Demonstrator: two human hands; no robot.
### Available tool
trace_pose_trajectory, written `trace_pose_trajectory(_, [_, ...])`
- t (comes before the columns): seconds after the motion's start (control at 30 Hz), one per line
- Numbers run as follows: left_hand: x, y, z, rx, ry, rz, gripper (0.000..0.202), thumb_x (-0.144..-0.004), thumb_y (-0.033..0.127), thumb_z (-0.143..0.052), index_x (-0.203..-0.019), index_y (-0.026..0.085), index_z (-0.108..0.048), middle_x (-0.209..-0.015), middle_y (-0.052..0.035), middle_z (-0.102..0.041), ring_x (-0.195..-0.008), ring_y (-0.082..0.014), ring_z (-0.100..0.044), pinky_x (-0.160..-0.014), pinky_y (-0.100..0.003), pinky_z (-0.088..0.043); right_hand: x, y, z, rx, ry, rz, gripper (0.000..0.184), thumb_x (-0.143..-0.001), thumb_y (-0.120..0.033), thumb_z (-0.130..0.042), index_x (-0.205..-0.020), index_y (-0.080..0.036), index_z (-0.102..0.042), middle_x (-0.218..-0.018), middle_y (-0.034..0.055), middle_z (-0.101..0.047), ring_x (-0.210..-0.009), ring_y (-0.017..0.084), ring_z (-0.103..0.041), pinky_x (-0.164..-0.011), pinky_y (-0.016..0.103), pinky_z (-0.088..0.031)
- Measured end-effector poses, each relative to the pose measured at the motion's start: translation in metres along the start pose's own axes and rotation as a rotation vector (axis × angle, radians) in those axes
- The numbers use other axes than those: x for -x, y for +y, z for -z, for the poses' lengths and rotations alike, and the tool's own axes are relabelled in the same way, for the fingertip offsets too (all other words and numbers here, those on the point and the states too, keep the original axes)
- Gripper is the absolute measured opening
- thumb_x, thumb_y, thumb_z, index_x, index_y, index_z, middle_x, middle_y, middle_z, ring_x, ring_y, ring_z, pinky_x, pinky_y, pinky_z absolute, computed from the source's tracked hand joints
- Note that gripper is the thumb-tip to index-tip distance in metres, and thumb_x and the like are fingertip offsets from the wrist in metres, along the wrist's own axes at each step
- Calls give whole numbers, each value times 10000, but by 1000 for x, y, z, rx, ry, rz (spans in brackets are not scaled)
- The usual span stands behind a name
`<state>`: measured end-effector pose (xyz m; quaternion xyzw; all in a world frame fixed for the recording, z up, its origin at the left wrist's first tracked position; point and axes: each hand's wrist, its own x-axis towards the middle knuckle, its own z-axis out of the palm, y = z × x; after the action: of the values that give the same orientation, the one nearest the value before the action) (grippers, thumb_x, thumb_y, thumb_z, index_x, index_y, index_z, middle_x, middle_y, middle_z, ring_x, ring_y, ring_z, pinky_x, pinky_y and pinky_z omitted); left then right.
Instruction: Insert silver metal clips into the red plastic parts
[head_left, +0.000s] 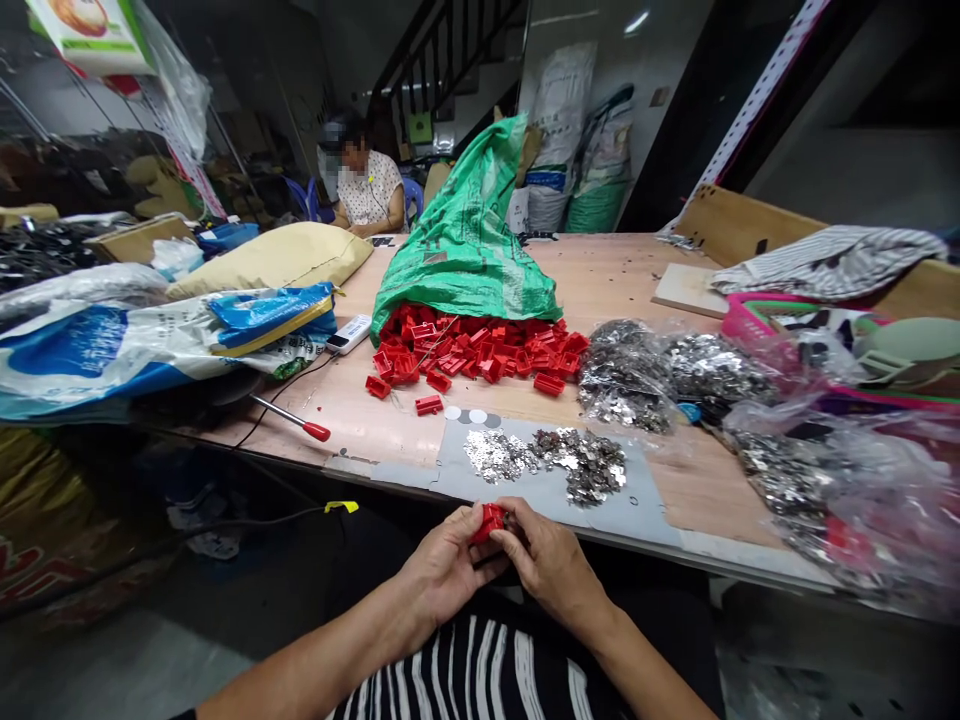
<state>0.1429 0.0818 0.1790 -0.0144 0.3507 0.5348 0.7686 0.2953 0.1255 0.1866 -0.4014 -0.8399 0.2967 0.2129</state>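
My left hand [448, 560] is closed around a small red plastic housing [487, 522], just off the table's front edge above my lap. My right hand [546, 550] meets it from the right, fingers bent and pinched together at the housing's side. What sits between those right fingertips is too small to make out. Beyond my hands, two small heaps of shiny metal pieces [504, 455] lie on a grey sheet [645, 490]. Further back, many red plastic housings [480, 350] spill from the mouth of a green woven sack [465, 250].
Clear bags of metal pieces [626, 370] stand right of the red pile. A pink basket [742, 315] is at far right. A red-tipped lever [315, 431] juts over the table at left, near a white remote-like device [349, 335]. Another person [371, 190] sits at the far side.
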Motion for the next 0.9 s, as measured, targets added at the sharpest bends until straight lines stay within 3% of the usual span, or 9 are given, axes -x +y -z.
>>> trace_pose_trajectory(0.1, [-11, -4, 16, -66, 67, 46, 158, -765, 255, -727, -805, 162, -607, -774, -35, -703, -673, -138, -656, -757, -301, -504, 4, 9, -7, 12, -31, -33, 241, -914, -292, -491, -1149, -246, -519, -897, 22, -693, -808, 187, -665, -709, 284, -476])
trace_pose_trajectory(0.2, [-31, -6, 38, -145, 262, 146, 154, -805, 275, -675, -808, 133, -617, -714, -54, -687, -608, -145, -638, -722, -315, -511, 8, 14, -10, 5, -51, -66, 311, -902, -287, -515, -1212, -258, -504, -861, 8, -686, -778, 180, -664, -697, 282, -481])
trace_pose_trajectory(0.27, [-46, -6, 52, -159, 313, 170, 90, -826, 189, -620, -791, 106, -617, -687, -65, -672, -614, -156, -641, -725, -322, -509, 10, 15, -9, 5, -63, -73, 281, -908, -310, -514, -1184, -267, -531, -847, 4, -685, -771, 180, -663, -687, 278, -480])
trace_pose_trajectory(0.4, [-69, -6, 75, -143, 292, 123, 33, -799, 96, -612, -821, 93, -637, -786, -77, -687, -729, -155, -654, -794, -292, -490, 13, 14, -5, -4, -70, -73, 216, -917, -320, -500, -1116, -278, -573, -884, 6, -696, -793, 181, -666, -695, 272, -479])
trace_pose_trajectory(0.63, [-83, -14, 104, -113, 219, 68, 165, -725, 186, -730, -846, 118, -639, -835, -76, -668, -893, -227, -645, -855, -338, -461, 14, 17, -6, -10, -63, -97, 209, -913, -316, -502, -1099, -282, -590, -915, 3, -705, -815, 180, -670, -719, 276, -492])
trace_pose_trajectory(0.77, [-87, -19, 111, -115, 204, 49, 171, -719, 196, -740, -832, 136, -626, -787, -57, -652, -895, -233, -650, -845, -347, -466, 12, 16, -7, -24, -76, -82, 195, -912, -308, -499, -1070, -282, -610, -965, 12, -712, -857, 190, -674, -752, 289, -501])
trace_pose_trajectory(0.9, [-87, -21, 110, -130, 169, 36, 306, -715, 270, -758, -973, 159, -635, -833, -69, -671, -911, -261, -655, -830, -390, -474, 5, 10, -1, -34, -84, -60, 198, -915, -317, -492, -1055, -277, -626, -992, 24, -715, -895, 200, -673, -770, 293, -505])
